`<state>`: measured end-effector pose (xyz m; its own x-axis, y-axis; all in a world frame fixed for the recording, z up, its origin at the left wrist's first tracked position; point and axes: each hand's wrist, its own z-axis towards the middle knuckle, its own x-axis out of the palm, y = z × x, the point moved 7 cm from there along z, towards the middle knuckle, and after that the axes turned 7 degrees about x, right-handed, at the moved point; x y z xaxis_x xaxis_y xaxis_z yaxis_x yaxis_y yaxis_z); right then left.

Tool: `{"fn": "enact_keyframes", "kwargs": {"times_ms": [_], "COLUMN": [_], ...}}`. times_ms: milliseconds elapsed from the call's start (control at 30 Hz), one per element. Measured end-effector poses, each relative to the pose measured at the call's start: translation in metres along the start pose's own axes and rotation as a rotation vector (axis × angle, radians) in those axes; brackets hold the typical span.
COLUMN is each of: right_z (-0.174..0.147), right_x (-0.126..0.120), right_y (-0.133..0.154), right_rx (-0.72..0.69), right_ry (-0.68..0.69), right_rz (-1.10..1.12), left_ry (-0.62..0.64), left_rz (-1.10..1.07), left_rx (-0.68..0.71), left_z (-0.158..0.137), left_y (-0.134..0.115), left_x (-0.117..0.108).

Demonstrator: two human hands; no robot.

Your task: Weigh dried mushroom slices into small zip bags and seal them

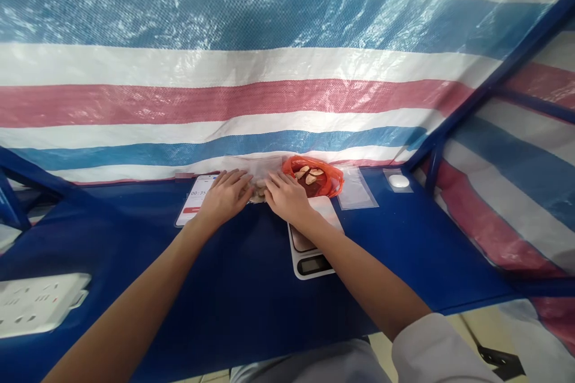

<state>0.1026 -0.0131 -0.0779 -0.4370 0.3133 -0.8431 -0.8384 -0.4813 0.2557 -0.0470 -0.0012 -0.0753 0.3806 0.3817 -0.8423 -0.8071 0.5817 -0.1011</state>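
Observation:
A clear plastic bag (259,194) with pale dried slices in its lower part stands between my hands on the blue table. My left hand (228,192) grips its left side, the fingers bent over the plastic and the thumb near the contents. On the opposite side my right hand (287,196) holds the bag with curled fingers; the fingertips are partly hidden. Just right of that hand, an open orange-red bag (332,182) holds several similar pale slices (311,179). Under my right forearm lies a white kitchen scale (309,251), partly covered by the arm.
A phone (197,197) showing a timer lies left of my left hand. Flat clear bags (358,188) rest on the right, with a small white oval object (399,181) beyond. A power strip (42,302) sits at front left. Striped sheeting (251,102) and blue frame bars enclose the table.

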Motion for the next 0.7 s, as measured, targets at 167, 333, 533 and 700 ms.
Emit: {"fn": "enact_keyframes", "kwargs": {"times_ms": [167,333,533,700], "right_z": [-0.028,-0.06,-0.098,-0.119], "right_x": [-0.025,-0.048,-0.067,-0.059], "right_y": [-0.019,-0.066,-0.145,-0.188], "right_rx": [0.053,0.158,0.331,0.266], "right_ry": [-0.052,-0.113,-0.083,0.002], "right_rz": [0.042,0.095,0.098,0.015], "left_ry": [-0.094,-0.084,-0.034,0.08], "left_rz": [0.025,-0.001,-0.042,-0.037], "left_rx": [0.014,0.017,-0.036,-0.077], "left_z": [0.003,-0.006,-0.029,-0.045], "left_y": [-0.038,-0.084,-0.11,-0.105], "left_x": [-0.012,-0.006,0.015,0.041]}}
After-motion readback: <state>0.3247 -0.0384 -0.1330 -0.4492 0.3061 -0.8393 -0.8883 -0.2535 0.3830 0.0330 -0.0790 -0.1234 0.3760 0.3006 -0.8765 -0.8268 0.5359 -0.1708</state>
